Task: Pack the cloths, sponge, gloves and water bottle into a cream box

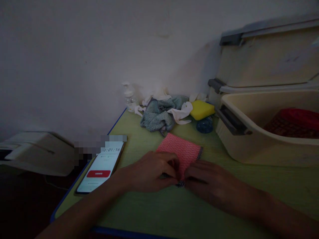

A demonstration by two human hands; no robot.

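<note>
Left hand (156,172) and right hand (210,181) are curled nearly closed. On the green surface (149,214) stand an open box (261,151) at right, a crumpled grey cloth (159,118), a pink cloth (185,151) before it, pinched by both hands at its near edge, and a phone (99,165) at left.

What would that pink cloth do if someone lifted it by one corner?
The pink cloth would probably droop, since it looks like soft woven fabric, much like the crumpled grey cloth behind it. It's likely light, being small and flattish. Its ridged texture suggests it wouldn't slip easily from fingers.
</note>
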